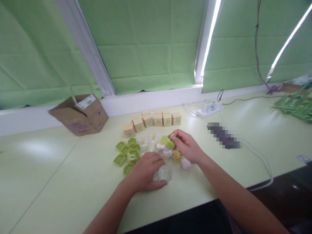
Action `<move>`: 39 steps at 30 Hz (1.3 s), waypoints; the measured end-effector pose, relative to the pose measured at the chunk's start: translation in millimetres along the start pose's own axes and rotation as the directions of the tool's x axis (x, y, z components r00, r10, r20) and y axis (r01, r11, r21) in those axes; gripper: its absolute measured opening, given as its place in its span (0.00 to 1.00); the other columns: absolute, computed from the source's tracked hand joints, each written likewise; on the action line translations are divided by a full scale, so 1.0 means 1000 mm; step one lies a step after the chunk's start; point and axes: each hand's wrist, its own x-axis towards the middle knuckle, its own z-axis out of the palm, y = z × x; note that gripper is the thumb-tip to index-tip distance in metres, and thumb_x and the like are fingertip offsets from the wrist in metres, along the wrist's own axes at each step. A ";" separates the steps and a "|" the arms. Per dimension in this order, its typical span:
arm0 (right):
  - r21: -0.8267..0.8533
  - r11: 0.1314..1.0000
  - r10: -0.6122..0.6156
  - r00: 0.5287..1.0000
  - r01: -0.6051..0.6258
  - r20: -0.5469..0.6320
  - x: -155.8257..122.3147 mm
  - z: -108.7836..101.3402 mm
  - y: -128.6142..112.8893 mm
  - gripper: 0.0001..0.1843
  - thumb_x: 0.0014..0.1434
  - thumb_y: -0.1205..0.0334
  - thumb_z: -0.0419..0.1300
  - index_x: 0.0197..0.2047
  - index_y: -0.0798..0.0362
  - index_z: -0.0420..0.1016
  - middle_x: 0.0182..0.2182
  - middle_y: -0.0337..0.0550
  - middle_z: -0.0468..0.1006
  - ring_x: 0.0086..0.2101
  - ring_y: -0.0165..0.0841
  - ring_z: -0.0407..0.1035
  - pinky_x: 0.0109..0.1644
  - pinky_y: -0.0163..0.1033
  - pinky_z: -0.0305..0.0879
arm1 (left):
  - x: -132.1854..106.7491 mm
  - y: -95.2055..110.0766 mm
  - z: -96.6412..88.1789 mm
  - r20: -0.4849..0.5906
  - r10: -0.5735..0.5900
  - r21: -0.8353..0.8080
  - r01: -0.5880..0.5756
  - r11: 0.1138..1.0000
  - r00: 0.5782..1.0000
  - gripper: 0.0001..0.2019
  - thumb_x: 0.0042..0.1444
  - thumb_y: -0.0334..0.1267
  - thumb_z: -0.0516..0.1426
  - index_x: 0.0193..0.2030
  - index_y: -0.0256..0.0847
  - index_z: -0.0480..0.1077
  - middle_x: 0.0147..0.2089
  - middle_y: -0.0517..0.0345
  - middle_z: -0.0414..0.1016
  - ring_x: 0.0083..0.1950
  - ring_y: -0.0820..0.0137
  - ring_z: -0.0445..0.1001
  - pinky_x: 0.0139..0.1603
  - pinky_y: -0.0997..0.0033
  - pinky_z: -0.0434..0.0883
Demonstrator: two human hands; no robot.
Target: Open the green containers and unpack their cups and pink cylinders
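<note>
My right hand pinches a green plastic lid together with a loop of yellow cord, above the table. White soft-looking lumps show just below the lid; whether they touch it I cannot tell. My left hand is closed round a small clear plastic container near the table's front. Several green lids lie in a cluster left of it. Behind the hands stand more clear containers with yellowish bits inside. A bundle of yellow cord loops and a pale pink lump lie below my right hand.
Small cardboard boxes with green labels form a row at the back. A large open carton stands at the back left. To the right are a white power strip, a pixelated dark object and a white cable.
</note>
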 end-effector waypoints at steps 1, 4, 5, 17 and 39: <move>0.000 1.000 0.001 1.000 -0.001 0.000 0.000 0.000 0.000 0.12 0.62 0.52 0.53 0.36 0.53 0.67 0.27 0.36 0.69 0.26 0.27 0.64 0.30 0.33 0.63 | 0.000 0.000 0.000 0.000 -0.008 0.011 0.008 1.000 1.000 0.21 0.48 0.48 0.61 0.47 0.40 0.68 0.47 0.51 0.70 0.51 0.57 0.65 0.56 0.55 0.60; -0.002 1.000 0.002 1.000 -0.002 0.003 0.001 0.000 -0.001 0.12 0.62 0.52 0.53 0.36 0.53 0.67 0.27 0.36 0.69 0.26 0.27 0.64 0.30 0.33 0.63 | 0.000 -0.001 -0.001 -0.004 -0.026 0.029 0.026 0.999 1.000 0.21 0.48 0.48 0.61 0.46 0.40 0.68 0.47 0.51 0.70 0.51 0.58 0.65 0.56 0.56 0.59; -0.004 1.000 0.003 1.000 -0.003 0.003 0.001 0.000 -0.001 0.12 0.62 0.52 0.53 0.36 0.53 0.67 0.27 0.36 0.69 0.26 0.27 0.64 0.30 0.33 0.63 | -0.001 -0.002 -0.001 -0.008 -0.028 0.034 0.029 0.999 1.000 0.21 0.48 0.48 0.61 0.46 0.40 0.68 0.47 0.51 0.70 0.52 0.58 0.65 0.56 0.56 0.59; 0.000 1.000 0.024 1.000 -0.024 0.013 0.000 -0.001 0.001 0.12 0.62 0.53 0.53 0.35 0.53 0.67 0.27 0.36 0.69 0.26 0.27 0.65 0.31 0.33 0.64 | -0.004 -0.010 -0.001 -0.098 -0.087 0.088 0.096 0.992 0.991 0.21 0.49 0.47 0.61 0.49 0.39 0.69 0.49 0.48 0.69 0.53 0.56 0.65 0.56 0.53 0.61; -0.012 0.983 0.179 0.944 -0.183 0.277 -0.001 0.004 0.002 0.13 0.60 0.53 0.54 0.32 0.54 0.66 0.23 0.33 0.65 0.24 0.25 0.64 0.28 0.31 0.62 | -0.006 -0.015 0.005 -0.388 -0.156 -0.012 0.164 0.986 0.908 0.22 0.55 0.37 0.57 0.56 0.41 0.59 0.50 0.49 0.70 0.51 0.61 0.70 0.51 0.58 0.69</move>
